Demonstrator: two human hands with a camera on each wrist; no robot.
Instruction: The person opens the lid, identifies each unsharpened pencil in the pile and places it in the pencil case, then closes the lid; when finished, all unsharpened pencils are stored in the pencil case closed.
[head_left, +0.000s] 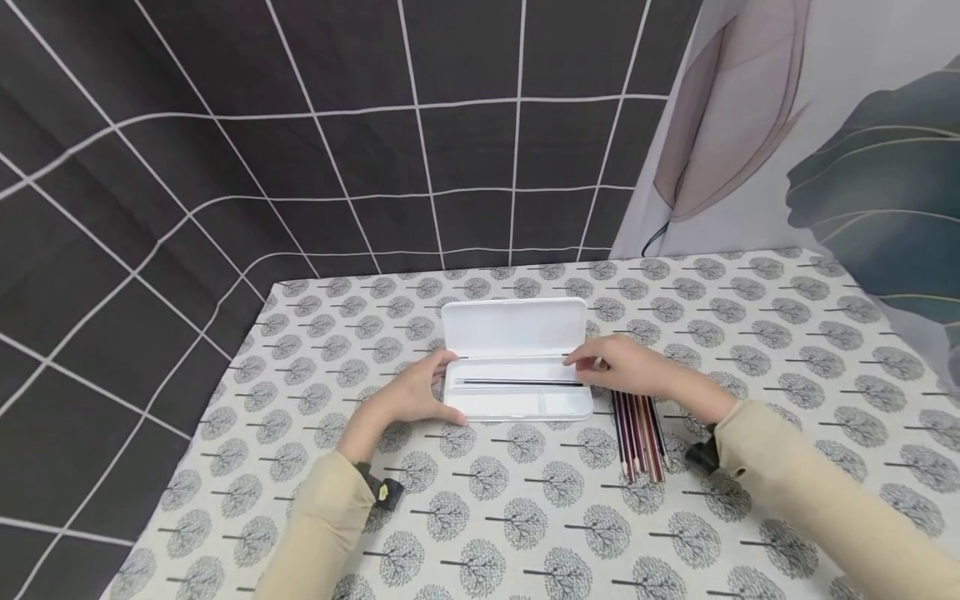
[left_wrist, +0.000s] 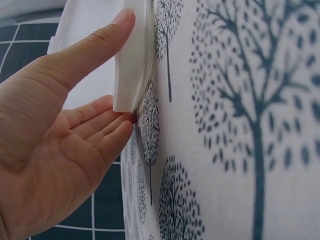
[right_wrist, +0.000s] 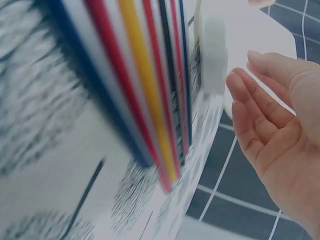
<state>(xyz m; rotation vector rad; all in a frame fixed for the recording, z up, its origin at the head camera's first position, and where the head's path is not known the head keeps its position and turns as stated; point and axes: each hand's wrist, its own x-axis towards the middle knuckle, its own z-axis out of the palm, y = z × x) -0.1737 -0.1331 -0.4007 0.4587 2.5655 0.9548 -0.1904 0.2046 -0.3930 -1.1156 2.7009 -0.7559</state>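
A white pencil case (head_left: 513, 327) lies with its lid raised at the back. One dark pencil (head_left: 517, 382) lies lengthwise in its rear compartment. At the left end, my left hand (head_left: 412, 392) holds the case, thumb at the front side and fingers toward the rear corner; the left wrist view shows the thumb (left_wrist: 107, 42) against the wall. My right hand (head_left: 630, 371) hovers at the right end, by the pencil's end. In the right wrist view its loosely bent fingers (right_wrist: 255, 107) have nothing between them. Several colored pencils (right_wrist: 145, 90) lie below this hand, blurred there.
The pencils form a bundle (head_left: 637, 442) right of the case, pointing toward the front. A low divider (head_left: 543, 404) splits the case's front section. A tree-print cloth (head_left: 480, 508) covers the table, and a dark gridded curtain (head_left: 465, 150) hangs behind it.
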